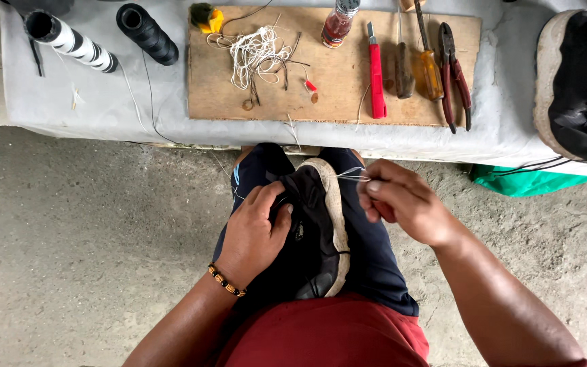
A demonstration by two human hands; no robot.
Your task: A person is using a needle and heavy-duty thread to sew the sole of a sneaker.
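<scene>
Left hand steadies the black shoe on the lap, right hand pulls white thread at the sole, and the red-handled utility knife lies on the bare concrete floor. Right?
Not quite. In the head view the red-handled utility knife lies on the wooden board on the table, not on the floor. The rest holds: left hand steadies the black shoe, right hand pulls white thread.

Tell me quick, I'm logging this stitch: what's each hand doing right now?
Left hand: closed on the black shoe, gripping its upper.
Right hand: closed, fingers pinching the white thread at the sole edge.
</scene>
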